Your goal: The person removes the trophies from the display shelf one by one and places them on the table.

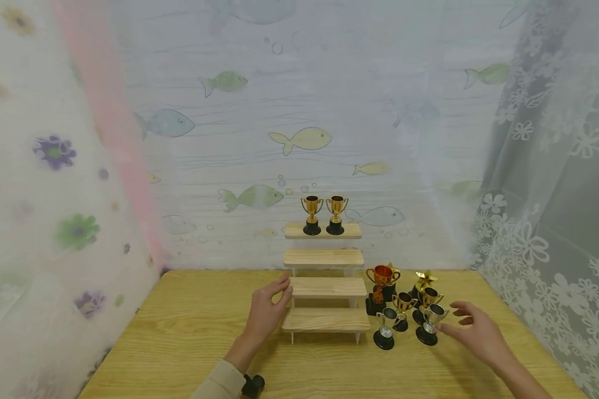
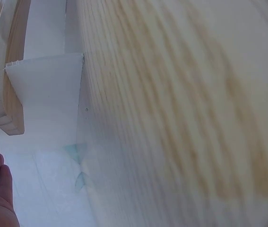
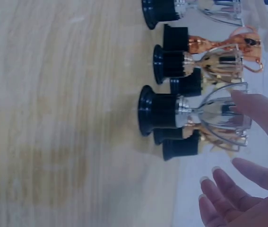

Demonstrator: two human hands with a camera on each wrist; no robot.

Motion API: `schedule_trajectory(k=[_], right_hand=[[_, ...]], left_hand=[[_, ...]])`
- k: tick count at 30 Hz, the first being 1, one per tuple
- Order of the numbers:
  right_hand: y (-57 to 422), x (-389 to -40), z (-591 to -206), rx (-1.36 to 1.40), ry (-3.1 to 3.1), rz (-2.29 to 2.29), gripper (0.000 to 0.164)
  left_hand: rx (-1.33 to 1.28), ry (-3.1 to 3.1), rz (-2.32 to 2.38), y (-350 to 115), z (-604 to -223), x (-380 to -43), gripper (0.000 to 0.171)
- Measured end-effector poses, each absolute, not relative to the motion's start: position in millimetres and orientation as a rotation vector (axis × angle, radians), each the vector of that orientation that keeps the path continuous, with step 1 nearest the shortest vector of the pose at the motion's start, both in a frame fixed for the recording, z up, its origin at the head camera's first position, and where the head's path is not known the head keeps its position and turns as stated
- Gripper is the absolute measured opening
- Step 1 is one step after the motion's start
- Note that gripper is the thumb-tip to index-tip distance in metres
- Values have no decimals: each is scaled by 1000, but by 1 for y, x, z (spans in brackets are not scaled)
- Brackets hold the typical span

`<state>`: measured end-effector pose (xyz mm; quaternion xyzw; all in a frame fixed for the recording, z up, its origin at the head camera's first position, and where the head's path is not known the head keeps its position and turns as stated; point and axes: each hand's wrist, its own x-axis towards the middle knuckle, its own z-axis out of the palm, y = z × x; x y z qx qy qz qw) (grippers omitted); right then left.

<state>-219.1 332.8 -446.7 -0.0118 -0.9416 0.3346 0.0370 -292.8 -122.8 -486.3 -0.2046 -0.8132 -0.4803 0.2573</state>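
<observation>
A stepped wooden display stand [image 1: 324,287] rises in four tiers at the middle of the table. My left hand [image 1: 268,310] touches the left end of a middle tier with thumb and fingertips; in the left wrist view its fingers [image 2: 2,182] lie along the shelf's end. My right hand [image 1: 479,332] is beside a silver trophy cup [image 1: 433,317], fingers spread and thumb at the cup's side. In the right wrist view this silver cup [image 3: 219,113] stands on its black base between thumb and fingers.
Two gold trophy cups [image 1: 311,208] stand on the top tier. Right of the stand are another silver cup [image 1: 386,321], a red-orange cup [image 1: 380,277], gold cups [image 1: 403,303] and gold star trophies [image 1: 426,279]. A black object [image 1: 253,385] lies by the left sleeve. Patterned curtains surround the table.
</observation>
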Motion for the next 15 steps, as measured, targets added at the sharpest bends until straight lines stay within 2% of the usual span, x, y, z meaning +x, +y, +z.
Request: schedule_trajectory(k=[15], right_hand=[[313,-218,-412,90,-2803,962,82]], left_hand=[[-543,-2218,-1359,-123,-484,-292,32]])
